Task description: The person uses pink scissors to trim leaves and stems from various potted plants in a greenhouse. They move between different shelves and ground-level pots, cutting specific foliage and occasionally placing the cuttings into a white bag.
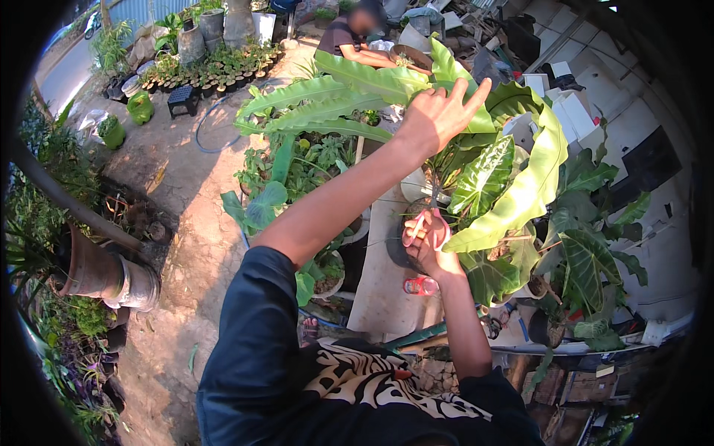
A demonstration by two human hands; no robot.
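Long wavy fronds of a bird's-nest fern [507, 217] spread out from a dark pot [397, 245] in front of me. My left hand [438, 114] reaches over the top of the plant, among the fronds, with two fingers stretched out. Its thumb and palm side are hidden, so a grip on a leaf cannot be made out. Low by the plant's base, my right hand [429, 245] holds pink-handled scissors [442, 229], their blades pointing up towards the stems and partly hidden. Beside the fern stands a pale-veined leaf [484, 175].
A red-labelled container [419, 286] lies on the board [385, 267] near my right wrist. Potted plants [329, 273] crowd both sides. Beyond the fern, a person [357, 36] sits near a bowl [411, 56]. A hose [209, 131] and black stool [183, 100] are on the ground.
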